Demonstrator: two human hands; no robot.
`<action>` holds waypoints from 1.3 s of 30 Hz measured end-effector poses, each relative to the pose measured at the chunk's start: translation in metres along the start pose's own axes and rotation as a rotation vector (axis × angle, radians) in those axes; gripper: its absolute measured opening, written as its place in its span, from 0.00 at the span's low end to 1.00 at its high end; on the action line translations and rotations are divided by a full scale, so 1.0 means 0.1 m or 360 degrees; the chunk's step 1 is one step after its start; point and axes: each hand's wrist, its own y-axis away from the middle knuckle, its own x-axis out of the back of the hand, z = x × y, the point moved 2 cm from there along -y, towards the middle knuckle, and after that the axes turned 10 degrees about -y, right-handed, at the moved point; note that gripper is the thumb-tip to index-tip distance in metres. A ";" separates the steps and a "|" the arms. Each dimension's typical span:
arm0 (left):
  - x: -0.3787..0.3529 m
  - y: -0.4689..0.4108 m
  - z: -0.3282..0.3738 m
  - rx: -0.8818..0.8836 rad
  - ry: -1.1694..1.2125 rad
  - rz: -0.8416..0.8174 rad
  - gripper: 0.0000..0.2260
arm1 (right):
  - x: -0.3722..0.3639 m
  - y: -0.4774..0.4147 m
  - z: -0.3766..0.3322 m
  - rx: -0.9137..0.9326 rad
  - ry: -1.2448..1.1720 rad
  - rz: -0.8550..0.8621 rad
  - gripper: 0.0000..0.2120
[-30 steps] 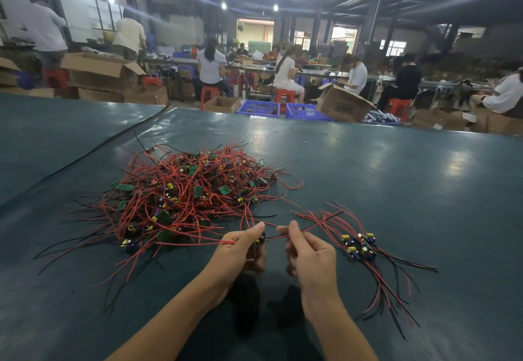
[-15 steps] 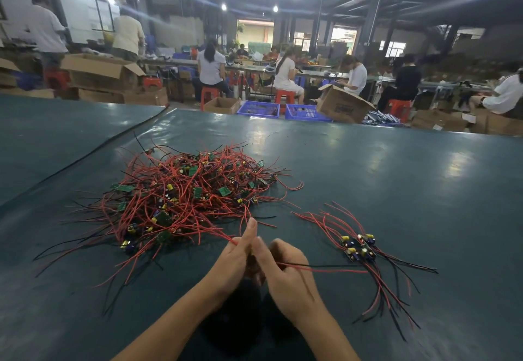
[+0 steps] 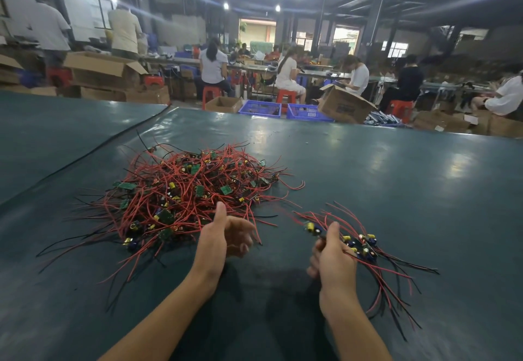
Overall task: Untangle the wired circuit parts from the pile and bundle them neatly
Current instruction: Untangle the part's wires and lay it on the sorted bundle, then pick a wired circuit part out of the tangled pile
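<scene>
- The pile (image 3: 192, 190) is too tangled for its boards to be counted. The left hand's (image 3: 223, 236) fingertips blur.
- Two groups lie on the tabletop (image 3: 368, 179): the big pile on the left and a small bundle (image 3: 365, 247) on the right, well apart.
- The left hand hovers just beside the pile, fingers loosely curled, holding nothing.
- The right hand (image 3: 335, 261) pinches one wired circuit part (image 3: 312, 227) at the bundle's left edge.
- Two blue crates (image 3: 260, 108) stand beyond the tabletop.

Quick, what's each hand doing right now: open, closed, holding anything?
Left hand: open, fingers loosely curled, holding nothing.
Right hand: closed, gripping a wired circuit part next to the small bundle.
</scene>
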 end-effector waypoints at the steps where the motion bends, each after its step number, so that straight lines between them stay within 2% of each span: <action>1: 0.05 -0.03 0.01 -0.0114 -0.0011 0.0096 0.31 | 0.03 -0.03 -0.02 -0.0058 -0.0080 0.0037 0.24; 3: 0.16 -0.06 0.04 -0.0391 -0.0161 0.0272 0.25 | 0.07 -0.08 -0.05 -0.0203 -0.0201 0.0062 0.21; 7: 0.32 -0.10 0.10 -0.0924 -0.0815 0.0623 0.05 | 0.11 -0.14 -0.09 -0.0315 -0.0399 0.0027 0.16; 10: 0.32 -0.09 0.10 -0.1166 -0.1202 0.0727 0.05 | 0.12 -0.16 -0.09 -0.0275 -0.0458 0.0067 0.10; 13: 0.36 -0.14 0.00 -0.0987 -0.1613 0.0814 0.11 | 0.12 -0.16 -0.09 -0.0237 -0.0428 0.0044 0.07; 16: 0.45 -0.24 -0.13 -0.0443 -0.1735 0.0652 0.18 | 0.08 -0.13 -0.08 -0.0193 -0.0363 0.0010 0.06; 18: 0.49 -0.32 -0.18 -0.0203 -0.1731 0.0568 0.22 | 0.08 -0.12 -0.07 -0.0132 -0.0327 0.0017 0.07; 24: 0.46 -0.47 -0.23 -0.0068 -0.1891 0.0396 0.22 | 0.06 -0.11 -0.04 -0.0074 -0.0293 0.0023 0.09; 32: 0.46 -0.65 -0.26 0.0097 -0.1927 0.0399 0.25 | 0.06 -0.11 -0.03 -0.0020 -0.0266 0.0023 0.07; 34: 0.47 -0.64 -0.28 0.0055 -0.1896 0.0466 0.25 | 0.06 -0.12 -0.03 -0.0018 -0.0270 0.0026 0.07; 39: 0.46 -0.53 -0.29 -0.0275 -0.1770 0.0654 0.24 | 0.05 -0.12 -0.02 -0.0017 -0.0247 0.0027 0.07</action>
